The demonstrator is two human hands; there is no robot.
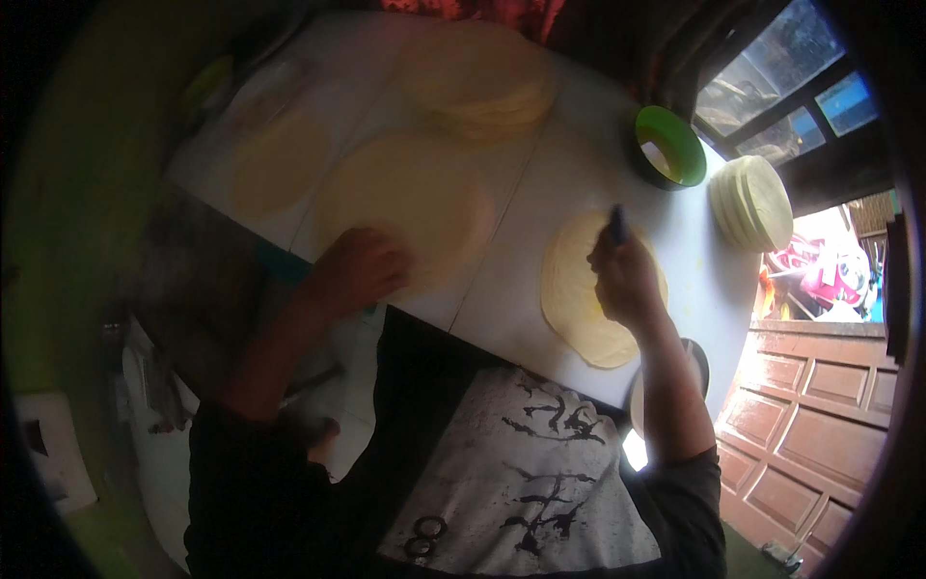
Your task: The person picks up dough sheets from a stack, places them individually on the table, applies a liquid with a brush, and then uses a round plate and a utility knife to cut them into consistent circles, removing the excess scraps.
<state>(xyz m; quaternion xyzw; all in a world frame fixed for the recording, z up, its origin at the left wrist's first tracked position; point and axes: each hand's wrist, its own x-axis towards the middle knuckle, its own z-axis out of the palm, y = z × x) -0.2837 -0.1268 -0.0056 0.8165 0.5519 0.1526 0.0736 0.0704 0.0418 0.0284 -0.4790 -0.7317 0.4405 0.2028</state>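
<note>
My right hand [628,279] grips a dark-handled tool [618,224], whose working end is hidden under the hand, over a rolled-out sheet of dough [571,304] at the right of the table. A yellow smear shows on the dough beside the hand. My left hand [369,266] rests at the near edge of a larger round of dough [412,203]; blur hides whether its fingers hold that edge. Behind stands a stack of flat dough rounds [477,79], and a smaller round [282,166] lies at the left.
A green bowl [673,148] with some contents stands at the back right, beside a stack of pale dough discs [752,203]. A round pale container [640,398] is partly hidden behind my right forearm. The white tabletop [499,289] has its near edge against my body.
</note>
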